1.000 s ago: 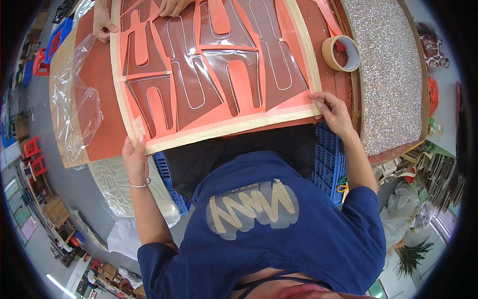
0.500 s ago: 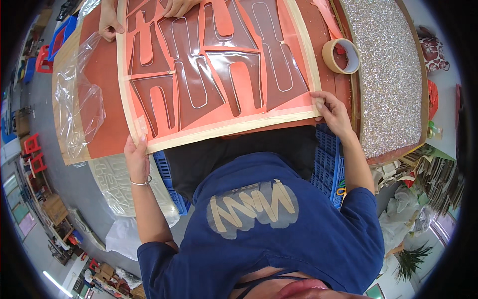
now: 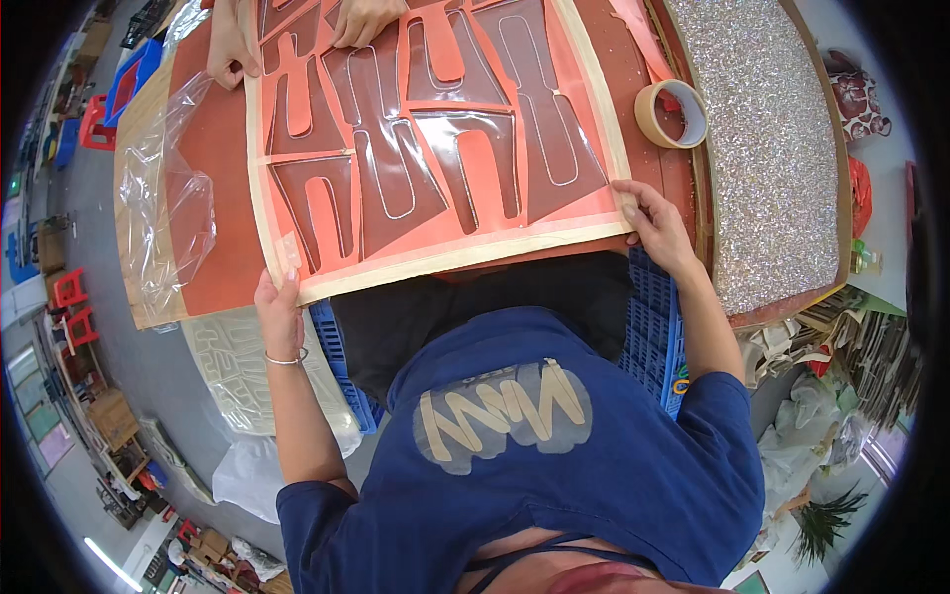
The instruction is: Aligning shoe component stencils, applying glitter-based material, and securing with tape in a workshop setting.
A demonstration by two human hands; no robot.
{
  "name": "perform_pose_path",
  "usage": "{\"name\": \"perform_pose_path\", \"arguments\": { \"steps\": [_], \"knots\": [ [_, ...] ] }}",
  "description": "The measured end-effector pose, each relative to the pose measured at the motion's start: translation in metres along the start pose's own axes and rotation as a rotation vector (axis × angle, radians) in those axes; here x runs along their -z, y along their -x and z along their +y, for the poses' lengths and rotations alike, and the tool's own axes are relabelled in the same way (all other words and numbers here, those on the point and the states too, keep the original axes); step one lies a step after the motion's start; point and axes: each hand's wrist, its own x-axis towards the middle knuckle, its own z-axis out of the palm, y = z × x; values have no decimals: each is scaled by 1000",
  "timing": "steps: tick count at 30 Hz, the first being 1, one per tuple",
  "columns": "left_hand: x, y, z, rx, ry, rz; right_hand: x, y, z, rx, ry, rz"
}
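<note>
A coral-pink sheet [image 3: 465, 168] with cut-out openings and a tape-edged cream border lies over the reddish-brown table top [image 3: 213, 148]. Dark, glossy film shows through its openings. My left hand [image 3: 280, 302] pinches the sheet's near left corner between thumb and fingers. At the near right corner, my right hand [image 3: 653, 220] grips the border, thumb below and fingers on top. Two hands of another person, one [image 3: 233, 54] on the far left border and one [image 3: 364, 20] on the sheet's far part, touch it from across the table.
A roll of tan tape [image 3: 648, 117] stands right of the sheet. Farther right lies a glittery silver panel [image 3: 762, 148]. Crumpled clear plastic film [image 3: 148, 198] covers the table's left end. Blue plastic crates [image 3: 648, 327] sit below the near edge, beside my body.
The sheet's left side has shifted slightly to the right along with my left hand. My right hand is almost still. The other person's hands moved slightly nearer and remain on the sheet.
</note>
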Motion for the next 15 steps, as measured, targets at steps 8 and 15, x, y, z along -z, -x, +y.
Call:
{"name": "perform_pose_path", "arguments": {
  "steps": [8,15],
  "knots": [
    [0,0,-2,-13,1,0,-4,-1,-3,196,303,101],
    [-3,1,-2,-50,13,10,-24,2,-32,639,1014,322]
  ]
}}
